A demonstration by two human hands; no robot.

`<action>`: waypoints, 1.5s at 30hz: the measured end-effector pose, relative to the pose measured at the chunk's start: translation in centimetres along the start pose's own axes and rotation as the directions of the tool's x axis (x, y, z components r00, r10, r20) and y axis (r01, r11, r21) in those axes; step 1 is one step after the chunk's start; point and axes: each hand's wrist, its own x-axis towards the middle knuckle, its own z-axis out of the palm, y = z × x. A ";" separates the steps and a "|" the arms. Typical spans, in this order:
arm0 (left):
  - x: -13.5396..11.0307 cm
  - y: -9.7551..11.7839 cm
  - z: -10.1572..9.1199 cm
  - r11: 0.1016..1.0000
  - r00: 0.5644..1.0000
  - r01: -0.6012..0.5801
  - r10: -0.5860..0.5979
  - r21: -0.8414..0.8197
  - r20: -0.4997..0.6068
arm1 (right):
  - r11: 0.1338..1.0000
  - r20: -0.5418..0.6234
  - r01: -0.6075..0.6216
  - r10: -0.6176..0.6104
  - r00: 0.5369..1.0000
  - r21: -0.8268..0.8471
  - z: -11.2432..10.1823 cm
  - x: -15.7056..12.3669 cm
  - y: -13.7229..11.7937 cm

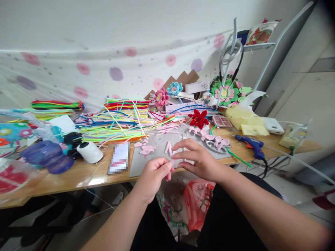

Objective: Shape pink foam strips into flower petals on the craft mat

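My left hand (157, 174) is closed in a pinch over the table's front edge. What lies between its fingertips is too small to tell, perhaps something pale pink. Just beside it, my right hand (197, 158) has its fingers apart and curved, fingertips close to the left thumb. Under them lies a grey mat (138, 162). Short pink fuzzy strips (168, 147) rest on it just beyond my fingers. Pink petal-shaped pieces (148, 150) lie to the left, and a row of twisted pink pieces (218, 142) lies to the right.
Colourful pipe cleaners (117, 122) heap along the back. A red flower (199, 119) stands behind the mat. At right lies a blue glue gun (251, 144). A white thread spool (90, 152) and a phone-like slab (119, 158) sit left. Below hangs a red plastic bag (197, 202).
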 end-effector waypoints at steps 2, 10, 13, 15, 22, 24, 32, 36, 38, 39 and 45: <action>-0.2 0.5 0.0 0.996 0.998 0.039 -0.035 -0.074 0.059 | 0.995 0.056 0.096 -0.095 0.994 -0.018 -0.4 0.1 -0.1; 0.0 0.9 -0.3 0.984 0.981 0.115 -0.090 -0.139 0.174 | 0.976 0.082 0.184 -0.175 0.981 -0.117 -0.1 0.2 -0.2; 0.3 0.8 -0.4 0.988 0.985 0.104 -0.087 -0.111 0.146 | 0.955 0.124 0.225 -0.204 0.971 -0.192 -0.3 -0.1 -0.2; 0.4 0.8 -0.3 0.983 0.985 0.115 -0.095 -0.140 0.143 | 0.942 0.155 0.245 -0.214 0.965 -0.228 -0.5 -0.2 -0.3; 0.8 0.3 0.2 0.900 0.963 0.245 -0.183 -0.360 0.198 | 0.926 0.175 0.273 -0.233 0.957 -0.261 -0.8 0.0 -0.5; 0.9 0.2 0.4 0.905 0.964 0.241 -0.181 -0.351 0.196 | 0.933 0.172 0.271 -0.234 0.957 -0.237 -0.7 0.0 -0.4; 1.8 1.0 0.3 0.745 0.959 -0.282 0.242 0.605 0.148 | 0.993 0.156 -0.106 0.114 0.981 -0.059 0.1 -0.5 0.2; 3.6 1.4 -0.1 0.282 0.779 -0.592 0.440 0.755 0.447 | 0.915 0.176 -0.395 0.376 0.910 0.088 0.6 -0.7 1.1; 5.2 1.7 -0.5 0.180 0.731 -0.647 0.424 0.741 0.535 | 0.863 0.148 -0.492 0.475 0.867 0.116 0.7 -0.7 2.1; 6.0 1.8 -0.6 0.189 0.730 -0.650 0.423 0.736 0.537 | 0.848 0.108 -0.516 0.505 0.856 0.122 0.6 -0.6 2.6; 10.0 1.0 1.0 0.882 0.827 -0.414 0.468 0.225 -0.313 | 0.834 -0.366 -0.535 0.544 0.755 0.135 0.0 0.2 5.2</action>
